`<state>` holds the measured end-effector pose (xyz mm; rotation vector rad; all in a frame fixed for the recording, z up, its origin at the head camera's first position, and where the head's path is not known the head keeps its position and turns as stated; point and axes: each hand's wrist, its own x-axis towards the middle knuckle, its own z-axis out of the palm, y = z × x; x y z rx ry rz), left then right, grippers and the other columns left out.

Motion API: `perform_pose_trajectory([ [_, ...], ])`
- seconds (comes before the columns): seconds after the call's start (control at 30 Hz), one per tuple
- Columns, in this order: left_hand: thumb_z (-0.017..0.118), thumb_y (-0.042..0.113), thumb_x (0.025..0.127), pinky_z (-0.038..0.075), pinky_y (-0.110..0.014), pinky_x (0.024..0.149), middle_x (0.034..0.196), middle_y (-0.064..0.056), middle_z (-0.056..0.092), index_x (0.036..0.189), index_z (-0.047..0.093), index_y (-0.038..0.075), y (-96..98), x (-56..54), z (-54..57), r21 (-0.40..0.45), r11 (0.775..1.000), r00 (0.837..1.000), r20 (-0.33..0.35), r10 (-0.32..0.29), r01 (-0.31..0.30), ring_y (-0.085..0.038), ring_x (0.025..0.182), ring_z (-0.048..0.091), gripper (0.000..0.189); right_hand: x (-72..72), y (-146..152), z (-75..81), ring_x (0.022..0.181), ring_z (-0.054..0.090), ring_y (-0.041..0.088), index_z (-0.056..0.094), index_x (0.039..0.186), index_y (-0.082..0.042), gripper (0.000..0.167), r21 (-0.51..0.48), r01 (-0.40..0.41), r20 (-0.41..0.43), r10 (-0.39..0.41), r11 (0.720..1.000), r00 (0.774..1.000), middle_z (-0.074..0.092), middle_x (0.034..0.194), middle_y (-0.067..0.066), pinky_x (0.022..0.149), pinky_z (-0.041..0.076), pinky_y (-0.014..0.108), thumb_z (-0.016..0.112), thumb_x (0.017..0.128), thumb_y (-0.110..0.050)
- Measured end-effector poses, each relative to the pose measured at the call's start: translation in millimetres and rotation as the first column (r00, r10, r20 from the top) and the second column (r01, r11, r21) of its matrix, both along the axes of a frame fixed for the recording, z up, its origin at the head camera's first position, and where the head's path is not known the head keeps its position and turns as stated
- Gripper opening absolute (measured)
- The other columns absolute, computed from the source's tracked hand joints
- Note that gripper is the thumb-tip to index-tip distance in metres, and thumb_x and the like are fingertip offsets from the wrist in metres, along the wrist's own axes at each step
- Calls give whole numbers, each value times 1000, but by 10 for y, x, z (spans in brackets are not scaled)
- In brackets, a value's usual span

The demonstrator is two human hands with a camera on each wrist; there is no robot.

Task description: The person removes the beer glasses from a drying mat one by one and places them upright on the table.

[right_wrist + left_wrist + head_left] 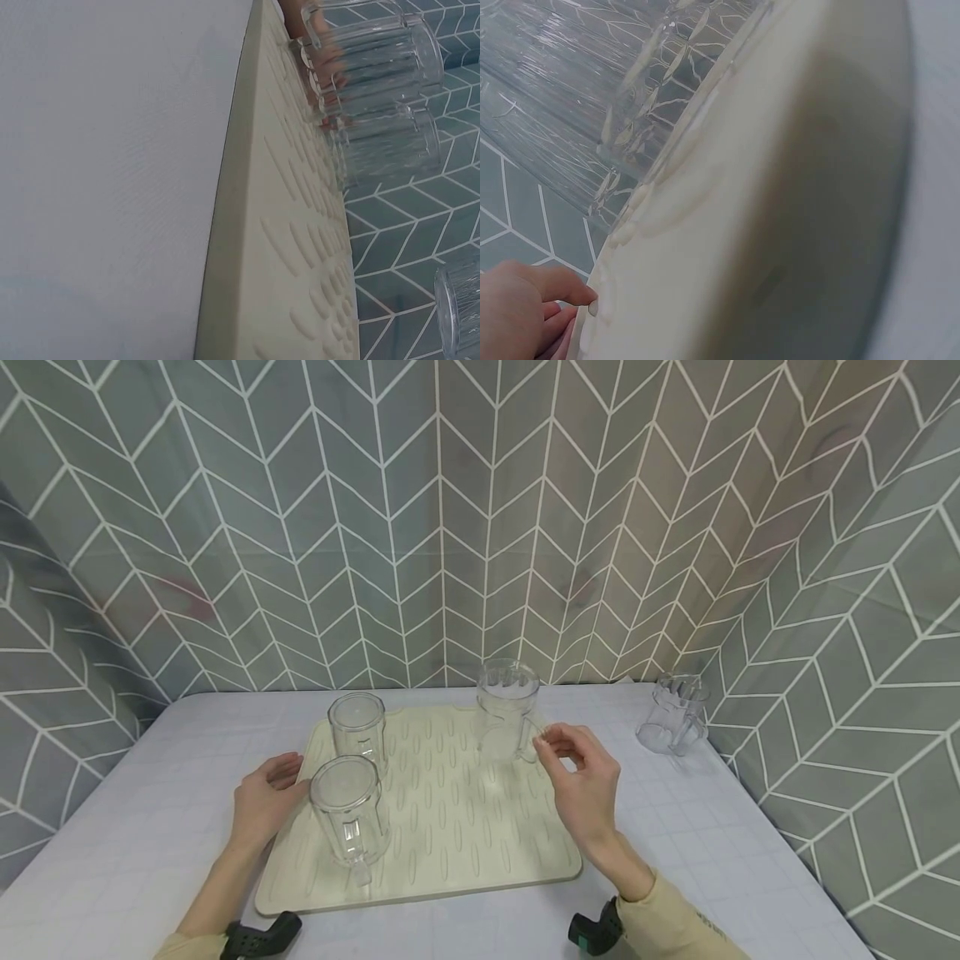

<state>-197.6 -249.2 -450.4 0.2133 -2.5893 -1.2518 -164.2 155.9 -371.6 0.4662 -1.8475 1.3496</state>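
Observation:
My right hand (588, 781) pinches the handle of a clear glass mug (507, 697) between thumb and fingers. That mug is upright over the back right of a cream ribbed drying mat (442, 827); in the right wrist view, a gap shows between the mug (459, 311) and the mat (300, 247). At the mat's left edge is my left hand (264, 802), its fingers loosely bent and a fingertip touching the edge in the left wrist view. Two more glass mugs, a back one (357, 727) and a front one (348, 810), stand on the mat's left side.
Another glass mug (672, 714) stands on the white tablecloth (675, 827) at the right, beyond the mat. A grey curtain (465, 527) with white zigzag lines rises behind the table and along both sides.

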Motion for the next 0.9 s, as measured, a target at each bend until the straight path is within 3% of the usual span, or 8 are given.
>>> perform_pose_trajectory([
  [0.13, 68, 23, 94, 54, -53, 98, 133, -31, 58, 141, 48, -6, 1, 1, -4, -13, 1000, 1000, -12, -2, 2, -45, 120, 61, 59, -2, -1, 27, 77, 64, 18, 69, 95, 9, 15, 0, 31, 9, -31, 1000, 999, 67, 87, 19, 73, 55, 11, 73, 82, 14],
  [0.4, 68, 21, 94, 55, -52, 97, 133, -31, 58, 140, 48, -7, -3, 7, -21, -18, 1000, 1000, -23, -5, 5, -46, 119, 61, 58, 81, -26, 222, 73, 63, 22, 66, 91, 16, 12, -12, 81, -1, -81, 997, 997, 65, 84, 26, 71, 55, 11, 71, 80, 18],
  [0.67, 69, 21, 94, 54, -51, 98, 135, -32, 57, 142, 47, -6, 16, 19, 18, 4, 1000, 1000, -4, 0, 0, -46, 121, 60, 59, 1, 41, 188, 74, 62, 16, 66, 90, 16, 12, -31, 151, 2, -151, 988, 988, 65, 82, 25, 69, 54, 8, 71, 79, 19],
  [0.9, 68, 19, 94, 54, -51, 97, 134, -31, 57, 141, 48, -6, 20, 21, 25, -4, 1000, 1000, -11, 3, -3, -46, 120, 61, 57, -57, 93, 156, 73, 62, 19, 67, 89, 17, 10, -43, 186, 18, -186, 982, 982, 65, 82, 27, 69, 53, 8, 71, 80, 18],
])
